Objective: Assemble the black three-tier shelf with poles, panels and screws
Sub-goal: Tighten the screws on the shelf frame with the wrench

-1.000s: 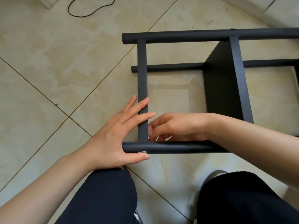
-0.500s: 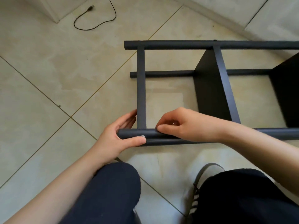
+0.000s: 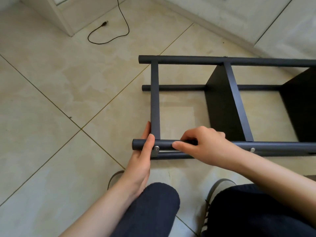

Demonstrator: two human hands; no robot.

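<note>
The black shelf lies on its side on the tiled floor. Its near upper pole (image 3: 273, 146) runs left to right in front of my knees. My left hand (image 3: 142, 156) grips that pole near its left end, thumb over the top, beside a silver screw (image 3: 156, 148). My right hand (image 3: 201, 144) grips the same pole just right of the end panel (image 3: 155, 100), fingers curled over it. A middle panel (image 3: 222, 103) and a third panel (image 3: 302, 103) stand between the poles. The far pole (image 3: 188, 59) and a lower pole (image 3: 179, 87) lie behind. A second screw (image 3: 252, 149) shows further right.
A black cable (image 3: 109, 29) loops on the floor at the back left, next to a white cabinet corner (image 3: 56, 16). A white baseboard and wall (image 3: 239, 23) run behind the shelf. My knees and shoes fill the bottom of the view.
My left hand went from flat against the end panel to gripping the near pole. My right hand came out from under the pole and now curls over it. The view has pulled back.
</note>
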